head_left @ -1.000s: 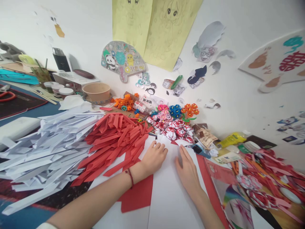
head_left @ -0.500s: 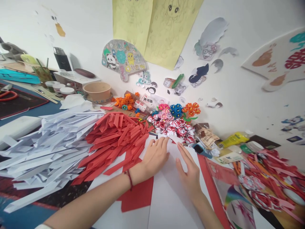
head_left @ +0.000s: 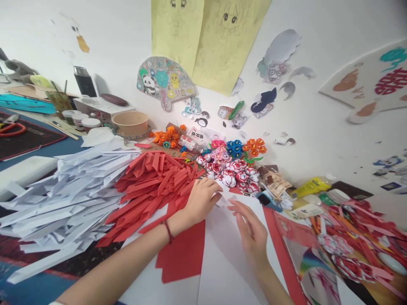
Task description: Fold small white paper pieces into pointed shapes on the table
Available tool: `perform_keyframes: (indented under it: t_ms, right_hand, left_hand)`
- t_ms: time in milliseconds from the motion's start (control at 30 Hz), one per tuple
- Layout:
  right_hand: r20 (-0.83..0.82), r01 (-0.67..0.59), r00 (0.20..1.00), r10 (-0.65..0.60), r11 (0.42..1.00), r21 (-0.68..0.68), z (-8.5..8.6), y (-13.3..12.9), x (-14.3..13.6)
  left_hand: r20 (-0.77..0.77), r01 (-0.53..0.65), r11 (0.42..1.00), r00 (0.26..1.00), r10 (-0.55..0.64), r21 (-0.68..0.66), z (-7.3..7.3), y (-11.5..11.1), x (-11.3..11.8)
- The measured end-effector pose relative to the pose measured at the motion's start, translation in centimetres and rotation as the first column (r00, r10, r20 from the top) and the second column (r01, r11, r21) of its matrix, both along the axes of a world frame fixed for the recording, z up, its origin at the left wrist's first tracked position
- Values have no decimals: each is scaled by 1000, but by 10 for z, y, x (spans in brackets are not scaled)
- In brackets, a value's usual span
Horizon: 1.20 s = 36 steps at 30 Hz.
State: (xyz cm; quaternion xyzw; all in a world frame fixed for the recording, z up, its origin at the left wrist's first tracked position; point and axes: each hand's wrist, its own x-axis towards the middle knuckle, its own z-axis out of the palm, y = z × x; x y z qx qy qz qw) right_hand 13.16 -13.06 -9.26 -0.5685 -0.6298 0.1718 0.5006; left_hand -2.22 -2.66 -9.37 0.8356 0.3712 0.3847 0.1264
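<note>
Before me lies a large sheet of white paper [head_left: 233, 262]. My left hand [head_left: 203, 201] is at its far edge, fingers curled and thumb drawn in, with a bit of the paper's edge seemingly pinched and raised at the fingertips. Close by on the right, my right hand [head_left: 252, 235] hovers over the sheet with fingers bent and thumb apart, holding nothing that I can see. Red paper [head_left: 181, 258] lies beside the white sheet, under my left forearm. A heap of folded red paper strips [head_left: 155, 182] is left of my hands, and folded white strips [head_left: 70, 190] lie farther left.
Red-and-white paper flowers [head_left: 237, 173] are piled beyond my hands. A blue smartwatch [head_left: 269, 201] sits at the sheet's far right corner. Ribbons and strips [head_left: 359, 224] clutter the right side. A tan bowl [head_left: 130, 123] and scissors [head_left: 12, 127] are at the left.
My left hand has gone from lying flat with fingers stretched to curled fingers at the paper's far edge. My right hand's fingers have bent and lowered slightly.
</note>
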Motion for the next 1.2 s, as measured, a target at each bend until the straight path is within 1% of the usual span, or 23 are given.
perform_keyframes:
  t_ms: [67, 133, 267, 367, 467, 533, 600, 700, 767, 833, 900, 967, 1033, 1100, 1167, 1200]
  right_hand:
    - [-69, 110, 992, -110, 994, 5, -2, 3, 1]
    - [-106, 175, 979, -175, 984, -13, -5, 7, 2]
    - [-130, 223, 964, -233, 971, -84, -12, 15, 7]
    - [-137, 230, 960, -243, 968, -101, -19, 21, 10]
    - [-157, 180, 967, -199, 975, -130, -24, 26, 9]
    - [-151, 104, 980, -127, 983, -151, -23, 29, 6]
    - [-102, 11, 994, -29, 984, -179, -18, 33, 2]
    - [-53, -104, 994, 94, 961, -257, -5, 42, -5]
    - [-65, -125, 992, 111, 953, -277, 2, 50, -8]
    - [-90, -100, 993, 79, 959, -264, 5, 58, -11]
    - [-129, -72, 991, 41, 966, -247, 4, 64, -12]
    - [-174, -51, 985, 12, 973, -224, 0, 65, -12]
    - [-221, -45, 975, 0, 979, -199, -5, 63, -12]
    - [-268, -50, 963, 0, 982, -183, -11, 60, -11]
    - [-313, -53, 950, -5, 983, -177, -16, 57, -11]
    - [-334, -51, 942, -11, 983, -176, -18, 56, -11]
  left_hand:
    - [56, 32, 999, 998, -30, -35, 0, 0, 2]
    - [105, 75, 994, 992, -66, -78, 0, 0, 3]
    - [182, 146, 975, 977, -115, -167, -3, 0, 6]
    - [205, 153, 965, 973, -109, -212, -5, 1, 6]
    - [232, 134, 964, 969, -80, -228, -5, 2, 5]
    - [267, 127, 966, 962, -64, -226, -4, 1, 5]
    - [300, 121, 967, 953, -51, -223, -3, 0, 4]
    - [300, 67, 971, 954, 5, -230, -2, -2, 3]
    - [272, 15, 974, 961, 48, -225, -3, -3, 1]
    - [218, -43, 982, 972, 84, -185, -4, -3, -1]
    - [149, -109, 987, 981, 126, -120, -5, -3, -4]
    - [91, -165, 986, 982, 167, -31, -7, -3, -6]
    - [25, -182, 978, 983, 181, 98, -9, -4, -9]
    - [-83, -123, 961, 986, 147, 249, -10, -6, -11]
    - [-223, -13, 929, 969, 103, 370, -9, -10, -13]
    - [-290, 42, 912, 953, 86, 408, -8, -12, -14]
